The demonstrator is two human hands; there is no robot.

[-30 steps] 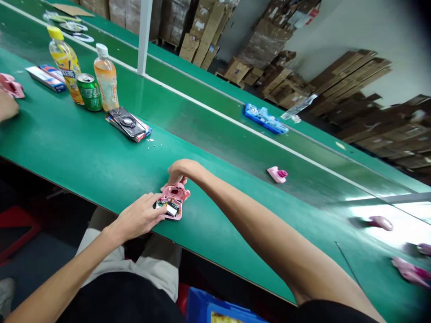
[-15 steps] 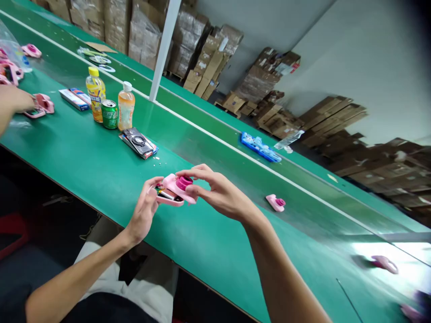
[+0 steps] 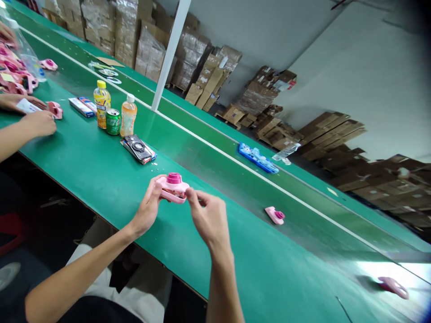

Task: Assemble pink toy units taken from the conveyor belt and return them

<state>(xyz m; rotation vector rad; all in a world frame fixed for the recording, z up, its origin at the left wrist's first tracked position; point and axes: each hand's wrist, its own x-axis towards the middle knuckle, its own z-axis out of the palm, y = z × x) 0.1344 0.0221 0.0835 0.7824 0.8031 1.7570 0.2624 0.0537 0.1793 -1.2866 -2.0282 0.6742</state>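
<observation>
A pink toy camera (image 3: 173, 185) with a magenta lens on top is held above the green table (image 3: 202, 255). Its two shell halves sit close together, with a gap along the side facing me where some inner parts show. My left hand (image 3: 148, 208) is closed around the camera's left end. At the right end, my right hand (image 3: 208, 215) pinches the corner of the shell between thumb and fingertips; the fingers are curled. Farther right on the belt lies another pink toy camera (image 3: 275, 215).
Drink bottles (image 3: 128, 115), a green can (image 3: 112, 122) and a phone (image 3: 138, 147) on a box stand to the left. A co-worker's hands (image 3: 38, 121) work beside a pile of pink camera parts (image 3: 15, 67). A blue tray (image 3: 257, 158) lies across the belt.
The front shell has come down over the back shell, covering most of the inner parts. My right hand has moved from the lens to the camera's right corner.
</observation>
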